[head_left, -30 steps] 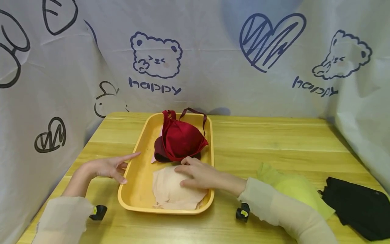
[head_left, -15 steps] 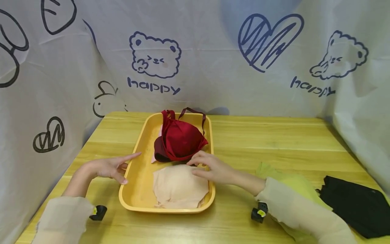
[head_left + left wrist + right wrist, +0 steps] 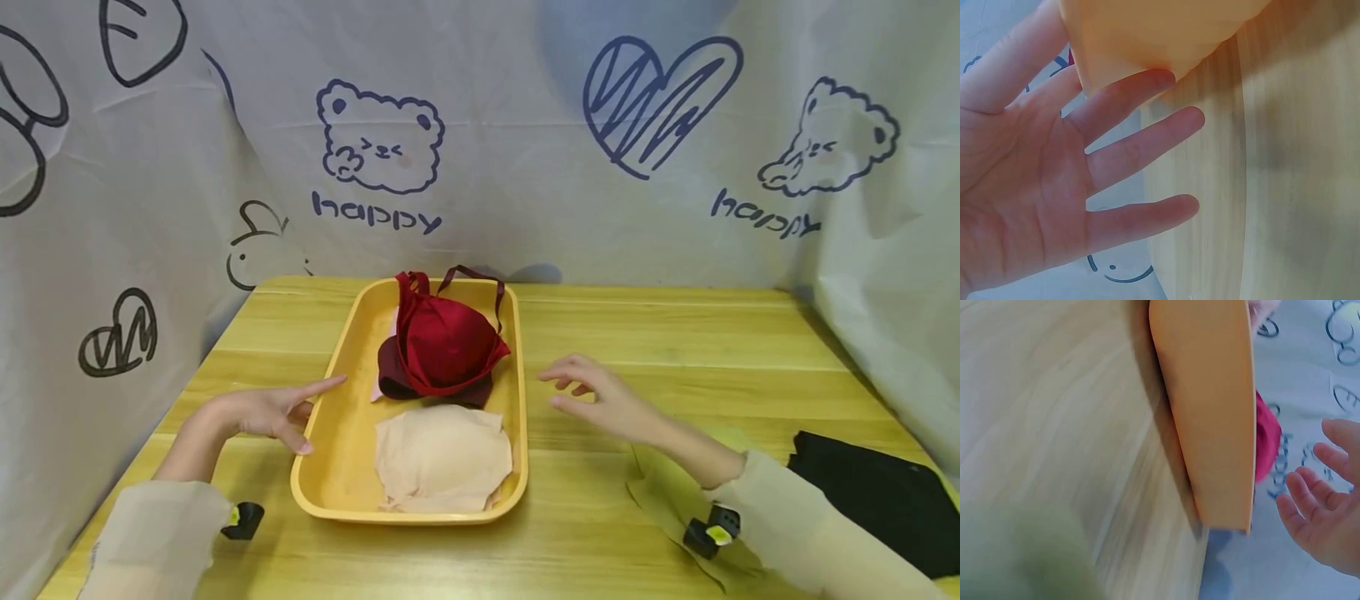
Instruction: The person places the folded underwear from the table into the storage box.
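Note:
A yellow tray (image 3: 408, 518) sits on the table. In its far half lies a red bra (image 3: 450, 342) with dark straps, over a maroon piece (image 3: 396, 377) and a sliver of pink cloth. A folded beige garment (image 3: 446, 458) fills the near right part. My left hand (image 3: 270, 412) rests at the tray's left rim, index finger reaching over it. In the left wrist view its fingers (image 3: 1147, 153) are straight, one fingertip at the tray's outer wall. My right hand (image 3: 603, 404) hovers right of the tray, fingers loosely bent and holding nothing.
A yellow-green garment (image 3: 660, 500) lies on the table at the right, partly beneath my right forearm in the head view. Beyond it is a folded black garment (image 3: 870, 492). A white cloth backdrop (image 3: 517, 208) with drawings encloses the table's back and sides.
My right hand has left the beige garment and moved right, out over the tray's right rim. The beige garment stays in the tray. My left hand keeps its place.

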A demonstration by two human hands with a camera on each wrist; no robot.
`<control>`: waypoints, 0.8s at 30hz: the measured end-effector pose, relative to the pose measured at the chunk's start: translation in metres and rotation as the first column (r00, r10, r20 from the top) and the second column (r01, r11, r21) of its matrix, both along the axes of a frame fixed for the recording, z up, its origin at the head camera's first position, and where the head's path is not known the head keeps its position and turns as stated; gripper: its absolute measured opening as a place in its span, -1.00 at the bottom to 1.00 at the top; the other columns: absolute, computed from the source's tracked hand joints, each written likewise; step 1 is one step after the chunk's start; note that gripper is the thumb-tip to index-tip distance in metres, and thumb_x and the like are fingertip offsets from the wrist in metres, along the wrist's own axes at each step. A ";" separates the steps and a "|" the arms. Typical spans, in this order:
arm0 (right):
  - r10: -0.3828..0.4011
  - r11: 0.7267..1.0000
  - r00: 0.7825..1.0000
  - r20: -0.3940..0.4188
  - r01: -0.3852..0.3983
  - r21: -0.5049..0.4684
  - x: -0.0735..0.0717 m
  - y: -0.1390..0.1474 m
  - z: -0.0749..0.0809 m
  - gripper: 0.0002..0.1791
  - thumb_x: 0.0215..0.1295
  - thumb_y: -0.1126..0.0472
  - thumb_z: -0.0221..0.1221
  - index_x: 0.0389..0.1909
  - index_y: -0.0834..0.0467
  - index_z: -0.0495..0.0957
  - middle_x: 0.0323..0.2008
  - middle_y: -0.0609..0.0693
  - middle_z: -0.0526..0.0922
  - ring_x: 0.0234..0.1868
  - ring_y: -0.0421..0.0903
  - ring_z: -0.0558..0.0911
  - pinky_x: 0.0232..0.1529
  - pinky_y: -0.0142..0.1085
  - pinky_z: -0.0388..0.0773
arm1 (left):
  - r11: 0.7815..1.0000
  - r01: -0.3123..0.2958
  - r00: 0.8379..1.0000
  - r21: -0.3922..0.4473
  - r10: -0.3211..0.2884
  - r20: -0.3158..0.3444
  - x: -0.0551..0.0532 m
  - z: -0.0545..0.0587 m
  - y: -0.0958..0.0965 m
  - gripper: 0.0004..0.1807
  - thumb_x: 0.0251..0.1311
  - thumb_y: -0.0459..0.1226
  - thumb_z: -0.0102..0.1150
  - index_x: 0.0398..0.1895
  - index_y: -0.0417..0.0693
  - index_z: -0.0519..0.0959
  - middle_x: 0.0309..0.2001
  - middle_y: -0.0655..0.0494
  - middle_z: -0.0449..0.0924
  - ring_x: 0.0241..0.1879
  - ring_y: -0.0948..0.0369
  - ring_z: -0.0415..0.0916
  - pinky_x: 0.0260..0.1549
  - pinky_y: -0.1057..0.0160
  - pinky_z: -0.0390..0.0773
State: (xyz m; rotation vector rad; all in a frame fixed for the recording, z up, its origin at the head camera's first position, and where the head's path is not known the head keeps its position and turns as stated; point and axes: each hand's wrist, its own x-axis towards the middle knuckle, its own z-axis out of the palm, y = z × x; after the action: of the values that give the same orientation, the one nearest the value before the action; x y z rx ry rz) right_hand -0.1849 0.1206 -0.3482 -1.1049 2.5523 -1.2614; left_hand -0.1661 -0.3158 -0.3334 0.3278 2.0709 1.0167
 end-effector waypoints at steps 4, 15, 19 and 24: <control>-0.056 0.998 0.998 0.018 0.056 0.016 -0.001 0.024 0.002 -0.66 0.26 0.26 0.10 0.05 0.24 0.46 -0.01 0.12 0.48 -0.10 -0.03 0.50 -0.11 -0.22 0.51 | 1.000 -0.004 1.000 -0.005 0.004 0.004 -0.001 0.000 0.000 0.15 -0.03 -0.28 0.33 0.43 -0.09 -0.34 0.33 -0.51 -0.41 0.25 -0.46 -0.24 0.13 -0.29 0.07; -0.018 0.993 0.992 0.127 0.003 0.120 0.003 0.085 0.004 -0.43 0.26 0.26 0.10 0.26 0.31 0.20 0.13 0.31 0.33 0.03 0.25 0.41 -0.05 0.17 0.36 | 1.000 -0.010 1.000 -0.003 0.010 0.021 -0.001 0.001 0.002 0.14 -0.02 -0.29 0.32 0.43 -0.07 -0.35 0.31 -0.56 -0.40 0.24 -0.47 -0.21 0.13 -0.26 0.11; -0.032 0.984 0.980 0.195 -0.003 0.177 0.005 0.108 0.004 -0.37 0.24 0.24 0.12 0.28 0.34 0.14 0.14 0.39 0.29 0.06 0.32 0.36 -0.06 0.22 0.31 | 1.000 -0.009 1.000 -0.008 0.009 0.014 -0.001 0.002 0.001 0.14 -0.03 -0.30 0.33 0.43 -0.07 -0.34 0.32 -0.54 -0.37 0.24 -0.46 -0.18 0.13 -0.26 0.10; -0.070 0.975 0.966 0.248 0.013 0.222 0.004 0.132 0.003 -0.33 0.22 0.27 0.12 0.29 0.39 0.09 0.15 0.45 0.26 0.08 0.38 0.32 -0.06 0.28 0.27 | 1.000 -0.009 1.000 -0.010 0.009 0.017 -0.001 0.001 0.001 0.15 -0.03 -0.29 0.33 0.43 -0.05 -0.34 0.33 -0.51 -0.39 0.24 -0.46 -0.20 0.14 -0.27 0.10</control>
State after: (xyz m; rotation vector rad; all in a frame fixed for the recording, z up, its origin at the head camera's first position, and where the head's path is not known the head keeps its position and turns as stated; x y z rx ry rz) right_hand -0.1806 0.2524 -0.3448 -0.7937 2.4574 -1.0223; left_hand -0.1674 -0.3149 -0.3322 0.3037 2.0629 1.0115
